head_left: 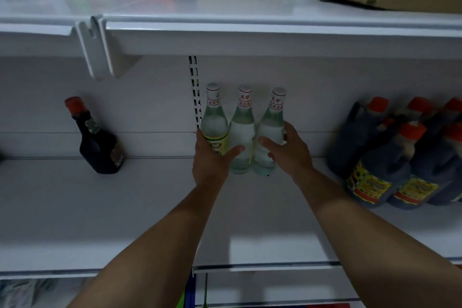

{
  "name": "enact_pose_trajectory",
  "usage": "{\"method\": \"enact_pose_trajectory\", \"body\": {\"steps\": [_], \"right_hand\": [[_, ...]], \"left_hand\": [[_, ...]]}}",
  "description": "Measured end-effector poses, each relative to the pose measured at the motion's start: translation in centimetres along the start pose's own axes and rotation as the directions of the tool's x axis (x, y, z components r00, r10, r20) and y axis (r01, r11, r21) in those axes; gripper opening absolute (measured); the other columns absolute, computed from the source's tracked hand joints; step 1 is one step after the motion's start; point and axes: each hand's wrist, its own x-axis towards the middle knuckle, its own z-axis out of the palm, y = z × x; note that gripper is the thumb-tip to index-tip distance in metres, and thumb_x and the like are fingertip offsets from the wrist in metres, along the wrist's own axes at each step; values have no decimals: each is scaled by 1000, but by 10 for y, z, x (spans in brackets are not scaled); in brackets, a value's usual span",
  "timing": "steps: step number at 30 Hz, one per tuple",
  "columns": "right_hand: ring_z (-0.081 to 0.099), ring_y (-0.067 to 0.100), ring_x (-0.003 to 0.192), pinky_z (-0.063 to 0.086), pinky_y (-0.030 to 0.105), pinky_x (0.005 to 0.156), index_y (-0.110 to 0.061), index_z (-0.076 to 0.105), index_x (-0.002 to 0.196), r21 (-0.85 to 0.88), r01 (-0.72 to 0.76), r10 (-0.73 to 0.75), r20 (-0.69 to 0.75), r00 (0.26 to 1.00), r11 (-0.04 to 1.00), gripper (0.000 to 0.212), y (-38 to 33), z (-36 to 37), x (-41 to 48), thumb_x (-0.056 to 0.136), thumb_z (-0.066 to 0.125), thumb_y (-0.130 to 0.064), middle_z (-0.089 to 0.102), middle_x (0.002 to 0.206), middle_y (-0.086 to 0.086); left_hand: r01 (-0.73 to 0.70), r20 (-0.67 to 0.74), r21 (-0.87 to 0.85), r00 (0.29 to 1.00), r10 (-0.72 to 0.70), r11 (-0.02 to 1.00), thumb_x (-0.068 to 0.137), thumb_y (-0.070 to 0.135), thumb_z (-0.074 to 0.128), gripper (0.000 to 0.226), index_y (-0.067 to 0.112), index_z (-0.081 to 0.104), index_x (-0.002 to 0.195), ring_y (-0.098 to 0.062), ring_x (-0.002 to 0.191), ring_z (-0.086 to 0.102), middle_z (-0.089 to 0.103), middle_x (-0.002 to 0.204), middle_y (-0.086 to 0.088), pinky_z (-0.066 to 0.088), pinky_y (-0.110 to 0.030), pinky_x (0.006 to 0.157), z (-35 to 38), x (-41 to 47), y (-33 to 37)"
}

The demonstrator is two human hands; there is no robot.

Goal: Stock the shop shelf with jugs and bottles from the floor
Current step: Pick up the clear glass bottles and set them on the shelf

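Head view, three clear bottles (241, 132), left hand (212, 161) and right hand (287, 151) gripping outer two

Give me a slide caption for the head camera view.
Stocking: left hand and right hand clasp three clear bottles, upright, on the white shelf.

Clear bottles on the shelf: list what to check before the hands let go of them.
1. Left bottle, middle bottle and right bottle upright: ok.
2. Bottles packed side by side, no gaps: ok.
3. Left grip holds the left bottle, right grip the right bottle: ok.
4. Bases flat on the shelf: cannot tell, the left base is hidden behind the grip.
5. Space towards the dark bottle and the dark jugs: ok.
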Motion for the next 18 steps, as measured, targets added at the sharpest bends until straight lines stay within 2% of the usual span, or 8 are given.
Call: {"method": "enact_pose_trajectory", "body": {"steps": [2,5,8,13,17,18], "right_hand": [[71,20,85,55,45,88,-40,44,131,-21,-4,4,-1,1000,1000,60,-2,1,4,79,72,-45,61,99,-14],[68,26,95,54,46,89,-43,41,131,-35,-20,20,6,1000,999,70,-5,2,7,68,69,-58,64,112,-7],[68,29,97,53,48,90,-46,39,130,-53,-20,21,4,1000,998,78,-4,3,7,59,62,-67,63,117,-5],[67,32,98,53,48,90,-41,37,135,-73,-21,24,31,999,997,69,-9,1,2,75,67,-55,59,115,-5],[65,31,106,53,47,91,-36,34,141,-83,-29,33,51,998,996,98,-9,-1,2,54,60,-74,58,130,0],[65,30,106,53,46,92,-32,36,141,-78,-41,46,57,997,996,99,-8,-2,2,55,61,-74,57,132,0]], "left_hand": [[4,-16,-8,1000,-4,1000,59,56,83,114,27,20,150,-23,132,46,42,149,3,43,-44,104,2,1,-1],[-2,-36,-8,999,2,1000,60,54,84,109,27,24,148,-21,130,48,45,145,4,44,-45,103,3,2,-3],[-17,-37,-34,999,16,999,59,51,85,107,27,28,145,-21,128,50,48,142,3,45,-45,102,4,3,-3],[-14,-11,-59,1000,13,998,61,42,87,104,24,28,145,-21,128,49,47,143,2,43,-39,103,2,3,1],[14,49,-39,999,-12,999,63,40,86,97,18,32,140,-24,124,53,52,137,-4,47,-47,101,-8,3,6],[22,61,-26,998,-21,999,65,39,86,94,15,33,139,-25,124,53,52,136,-6,47,-47,101,-11,2,8]]}}
